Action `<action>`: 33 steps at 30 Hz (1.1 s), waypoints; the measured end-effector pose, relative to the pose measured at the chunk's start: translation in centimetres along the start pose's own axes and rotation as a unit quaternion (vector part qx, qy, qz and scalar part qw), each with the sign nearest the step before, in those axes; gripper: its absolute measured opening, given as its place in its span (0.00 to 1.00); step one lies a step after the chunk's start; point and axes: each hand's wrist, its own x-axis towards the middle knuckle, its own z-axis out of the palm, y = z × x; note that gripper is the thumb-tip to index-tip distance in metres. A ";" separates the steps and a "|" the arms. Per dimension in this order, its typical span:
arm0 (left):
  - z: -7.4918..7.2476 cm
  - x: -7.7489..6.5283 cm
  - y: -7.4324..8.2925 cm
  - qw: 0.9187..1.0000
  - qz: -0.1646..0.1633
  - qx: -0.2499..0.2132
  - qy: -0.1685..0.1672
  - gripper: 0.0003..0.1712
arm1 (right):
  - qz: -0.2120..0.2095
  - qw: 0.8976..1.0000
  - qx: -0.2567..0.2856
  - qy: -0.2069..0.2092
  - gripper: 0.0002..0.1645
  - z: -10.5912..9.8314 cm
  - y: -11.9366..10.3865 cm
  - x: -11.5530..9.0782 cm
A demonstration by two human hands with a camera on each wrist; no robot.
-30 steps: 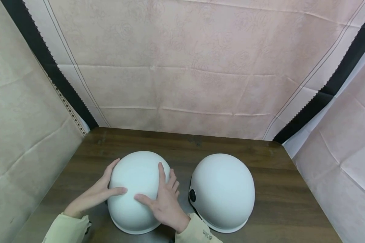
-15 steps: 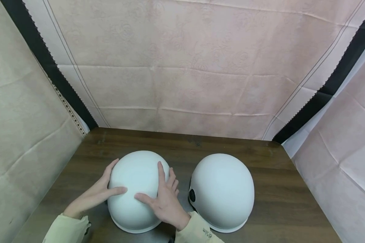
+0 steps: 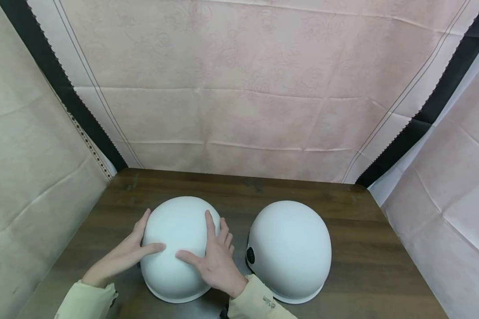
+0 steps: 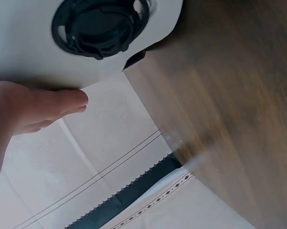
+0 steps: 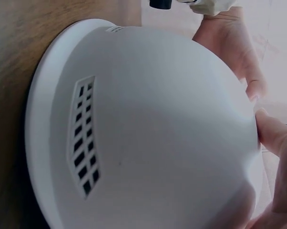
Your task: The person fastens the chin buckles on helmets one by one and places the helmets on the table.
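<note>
Two white helmets sit dome-up, side by side, in the head view. On the left helmet [image 3: 177, 270] lie both of the person's hands. The left hand [image 3: 133, 248] rests against its left side, thumb stretched across the front of the dome. Spread over its right side is the right hand [image 3: 219, 261], with straight fingers and the thumb pointing left. In the left wrist view, a black round fitting [image 4: 103, 26] shows on the helmet's side. A slotted vent [image 5: 85, 136] faces the right wrist camera. The right helmet [image 3: 291, 248] stands apart, untouched, a black round piece on its left side.
Both helmets stand on a dark brown wooden table [image 3: 383, 266]. Pale patterned cloth walls [image 3: 239, 88] with black edging strips [image 3: 415, 128] enclose the table at the back and sides.
The head view has shifted very slightly. Both hands keep their places on the left helmet, and the right helmet stays where it was.
</note>
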 end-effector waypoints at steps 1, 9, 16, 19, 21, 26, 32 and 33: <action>0.1 0.0 0.0 1.000 0.000 0.001 0.000 0.61 | -0.001 1.000 -0.003 0.002 0.65 0.0 0.0 0.0; 1.1 0.0 0.5 1.000 0.003 0.016 0.019 0.60 | -0.010 1.000 -0.025 0.010 0.65 -0.3 0.3 0.2; 1.4 0.0 0.5 0.998 0.008 0.035 0.044 0.63 | -0.017 1.000 -0.017 0.003 0.64 0.0 0.3 0.7; 1.4 0.0 0.5 0.998 0.010 0.036 0.047 0.62 | -0.017 1.000 -0.018 0.005 0.64 0.1 0.3 0.8; 1.5 0.1 0.6 0.998 0.011 0.038 0.046 0.62 | -0.016 1.000 -0.018 0.006 0.64 0.1 0.3 0.9; 1.4 0.2 0.9 0.998 0.014 0.046 0.047 0.63 | -0.019 1.000 -0.015 0.005 0.64 -0.1 0.3 0.9; 1.3 0.1 1.2 0.997 0.017 0.051 0.055 0.63 | -0.022 1.000 -0.009 0.001 0.64 -0.2 0.3 1.1; 1.3 0.0 1.3 0.997 0.017 0.051 0.055 0.63 | -0.021 1.000 -0.009 0.001 0.64 -0.2 0.3 1.1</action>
